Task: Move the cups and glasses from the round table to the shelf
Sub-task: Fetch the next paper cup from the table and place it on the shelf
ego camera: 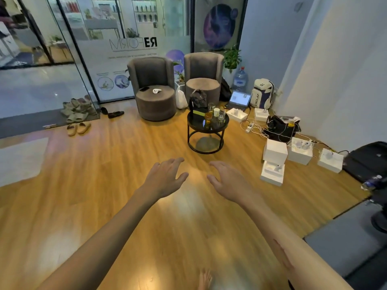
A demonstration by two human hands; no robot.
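Left hand [165, 176] and right hand [228, 181] both reach forward, fingers loosely spread, holding nothing. Cups and glasses [215, 115] are clustered on the round tabletop [193, 122] ahead, well apart from the hands. Best to walk close first, then take one per hand by the body. Glass wall [134, 43] reads mirrored "REFORM". Backpack [261, 94] lettering is too small to be sure of.

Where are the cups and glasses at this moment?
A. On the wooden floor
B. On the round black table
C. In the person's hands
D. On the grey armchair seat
B: the cups and glasses stand clustered on the round black table, while the left hand and the right hand hang open and hold nothing.
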